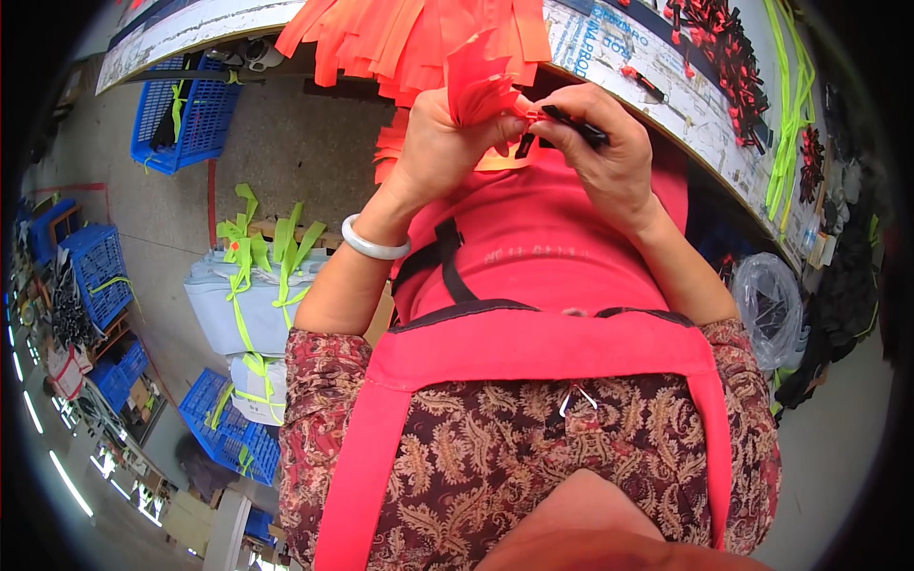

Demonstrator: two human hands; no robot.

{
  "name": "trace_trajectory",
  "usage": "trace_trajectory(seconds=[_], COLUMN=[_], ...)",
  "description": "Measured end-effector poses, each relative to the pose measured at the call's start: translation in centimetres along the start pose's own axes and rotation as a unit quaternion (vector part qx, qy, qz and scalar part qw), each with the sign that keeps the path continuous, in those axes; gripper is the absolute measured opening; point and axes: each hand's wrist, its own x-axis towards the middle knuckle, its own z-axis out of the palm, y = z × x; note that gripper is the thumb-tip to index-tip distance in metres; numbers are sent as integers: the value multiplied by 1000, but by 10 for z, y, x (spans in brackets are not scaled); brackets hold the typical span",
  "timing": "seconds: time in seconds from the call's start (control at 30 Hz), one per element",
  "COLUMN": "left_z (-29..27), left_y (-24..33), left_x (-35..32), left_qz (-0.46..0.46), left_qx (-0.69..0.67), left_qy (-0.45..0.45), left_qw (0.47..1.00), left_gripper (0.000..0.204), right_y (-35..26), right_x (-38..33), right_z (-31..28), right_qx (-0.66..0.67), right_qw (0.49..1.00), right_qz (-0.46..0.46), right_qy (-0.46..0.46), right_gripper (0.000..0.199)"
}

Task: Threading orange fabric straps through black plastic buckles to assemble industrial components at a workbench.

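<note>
My left hand [438, 143] is closed round a folded bunch of bright orange-red fabric strips [476, 81], with its thumb and forefinger pinched at the near end. Close beside it, my right hand [609, 147] pinches a small slim black piece [576, 124]. Between the fingertips of both hands shows a thin red end, and a short black tip hangs just below. I cannot tell exactly how these join. Beyond my hands, a heap of orange-red strips [381, 38] hangs over the table's front edge.
On the white-topped table [181, 48] lie many small black-and-red pieces [724, 67] and yellow-green strips [790, 105]. Blue crates [186, 119] stand on the floor to the left, near pale wrapped bundles [238, 300] tied with yellow-green strips. A clear plastic bag [766, 305] hangs at the right.
</note>
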Motion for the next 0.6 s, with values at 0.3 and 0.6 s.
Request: trace_trajectory(seconds=[0.3, 0.6], left_z=[27, 69], left_y=[-31, -93], left_x=[14, 68], left_qz=[-184, -342], left_qx=[-256, -440], left_qy=[11, 11], left_qw=[949, 830], left_gripper=[18, 17], right_y=[7, 73], right_x=[-9, -14], right_z=[-23, -46], right_qx=[87, -114], right_qw=[972, 967], right_qz=[218, 214], right_qy=[-9, 83], right_gripper=[13, 19])
